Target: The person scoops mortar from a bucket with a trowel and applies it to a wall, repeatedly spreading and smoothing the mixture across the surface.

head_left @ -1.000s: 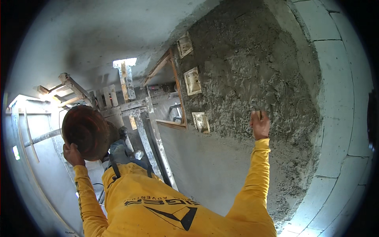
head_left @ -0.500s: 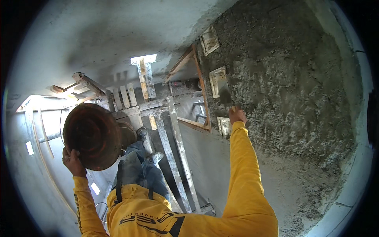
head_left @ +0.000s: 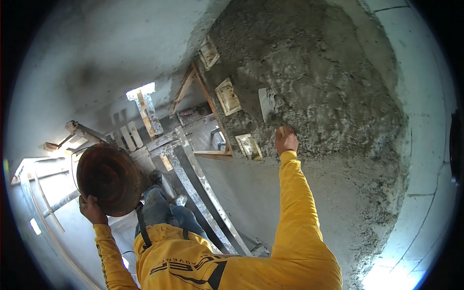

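Observation:
My right hand is closed round the handle of a trowel. The trowel's pale flat blade lies against rough wet mortar on the wall, with some grey mortar along its right edge. To the left of the blade, several pale rectangular boxes are set in the wall, one box being nearest my hand. My left hand grips the lower left rim of a round bucket, tilted so its dark, reddish-brown inside faces up. A thin wire handle shows at its left side.
Wooden planks splashed with mortar stretch below my feet. A wooden frame borders an opening left of the mortar. Smooth grey wall rises at upper left, and pale blocks edge the right side. Poles stand at far left.
The view has turned toward the right, shifting the wall leftward. The trowel blade, earlier dark and hard to see beside the boxes, now shows pale and farther right on the mortar. Both grips persist.

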The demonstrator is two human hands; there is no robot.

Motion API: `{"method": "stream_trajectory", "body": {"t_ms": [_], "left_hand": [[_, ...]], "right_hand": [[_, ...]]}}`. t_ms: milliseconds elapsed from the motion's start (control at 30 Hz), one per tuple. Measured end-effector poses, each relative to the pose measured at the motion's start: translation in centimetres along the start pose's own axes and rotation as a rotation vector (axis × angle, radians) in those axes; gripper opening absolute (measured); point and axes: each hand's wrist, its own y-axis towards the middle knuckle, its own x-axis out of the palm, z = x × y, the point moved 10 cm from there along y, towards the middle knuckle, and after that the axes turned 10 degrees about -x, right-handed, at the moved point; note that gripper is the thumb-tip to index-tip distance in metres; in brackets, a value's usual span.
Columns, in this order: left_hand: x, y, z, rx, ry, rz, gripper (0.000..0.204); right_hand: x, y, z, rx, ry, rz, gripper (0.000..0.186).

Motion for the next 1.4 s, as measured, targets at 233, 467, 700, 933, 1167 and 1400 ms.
{"method": "stream_trajectory", "body": {"t_ms": [233, 467, 700, 933, 1167, 1400], "left_hand": [[2.6, -0.9, 0.6, 0.003, -0.073, -0.059, 0.011], [1.6, -2.1, -1.6, 0.004, -0.090, -0.058, 0.010], [2.1, -3.6, -1.1, 0.069, 0.012, -0.068, 0.006], [4.2, -5.0, 0.8, 0.067, -0.033, -0.111, 0.010], [5.2, -4.8, 1.0, 0.102, 0.009, -0.143, 0.013], [5.4, -4.7, -0.1, 0.059, -0.044, -0.197, 0.018]], "right_hand": [[-10.1, -2.8, 1.7, 0.013, -0.020, 0.072, 0.045], [-20.8, -5.6, 2.8, -0.047, 0.029, 0.238, 0.039], [-30.6, -9.3, 6.1, -0.064, 0.026, 0.400, 0.039], [-37.0, -14.0, 8.9, -0.031, 0.082, 0.362, 0.039], [-42.6, -18.8, 6.7, -0.149, -0.357, 0.427, 0.035], [-37.7, -21.4, 3.8, -0.259, -0.307, 0.377, 0.023]]}}
